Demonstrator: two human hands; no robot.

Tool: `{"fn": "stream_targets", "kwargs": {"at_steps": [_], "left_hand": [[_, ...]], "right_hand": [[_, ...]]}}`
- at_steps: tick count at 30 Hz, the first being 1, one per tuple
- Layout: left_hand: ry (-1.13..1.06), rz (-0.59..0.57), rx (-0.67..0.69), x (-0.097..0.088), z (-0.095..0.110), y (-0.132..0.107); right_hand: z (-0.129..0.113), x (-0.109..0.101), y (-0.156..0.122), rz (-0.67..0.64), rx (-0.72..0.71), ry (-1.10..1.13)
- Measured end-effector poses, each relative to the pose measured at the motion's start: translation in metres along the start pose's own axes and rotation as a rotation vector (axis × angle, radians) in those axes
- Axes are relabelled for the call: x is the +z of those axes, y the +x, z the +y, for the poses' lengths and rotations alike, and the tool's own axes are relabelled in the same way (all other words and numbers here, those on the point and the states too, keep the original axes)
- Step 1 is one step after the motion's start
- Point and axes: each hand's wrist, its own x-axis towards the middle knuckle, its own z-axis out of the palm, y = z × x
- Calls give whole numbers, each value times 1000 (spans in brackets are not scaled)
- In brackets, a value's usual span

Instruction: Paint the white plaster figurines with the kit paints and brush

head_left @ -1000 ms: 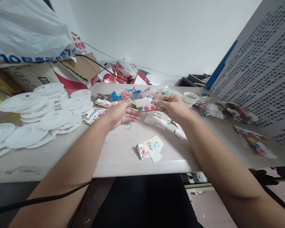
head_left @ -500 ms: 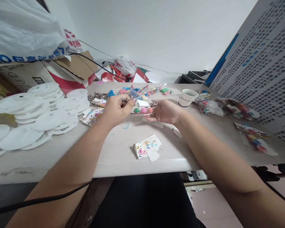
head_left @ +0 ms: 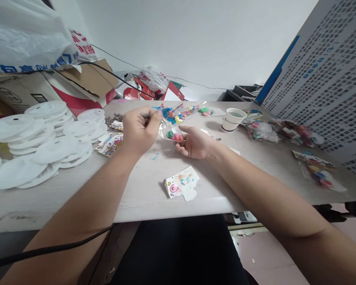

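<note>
Left hand (head_left: 141, 128): fingers (head_left: 156, 116) pinched together on the upper edge of a clear packet (head_left: 167, 128), knuckles toward the camera. Right hand (head_left: 195, 142): palm up, fingers (head_left: 182, 149) curled under the packet's lower end, thumb laid across the top, so the packet is clamped there too. Small coloured balls (head_left: 175, 136), green, pink and red, sit bunched at that lower end. The packet hangs just above the worktop (head_left: 130, 194), stretched between the two hands, mid-table.

Nearer the camera, apart from the hands: a printed card (head_left: 180, 186) lying flat. Left of the left hand: a unicorn card (head_left: 109, 143), then stacks of white discs (head_left: 47, 138). Behind the hands: a scatter of coloured pieces (head_left: 180, 112). Right of that: a paper cup (head_left: 233, 118), upright. Far right: filled packets (head_left: 314, 170).
</note>
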Motion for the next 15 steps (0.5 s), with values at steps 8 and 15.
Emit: {"fn": "stream_targets", "kwargs": {"at_steps": [8,15], "left_hand": [[70,3,19,2,12,-2],[106,211,-327,-33,-4,11]], "right_hand": [[2,3,4,91,-143,3],[-15,-14,-8,259,-361,-197]]}}
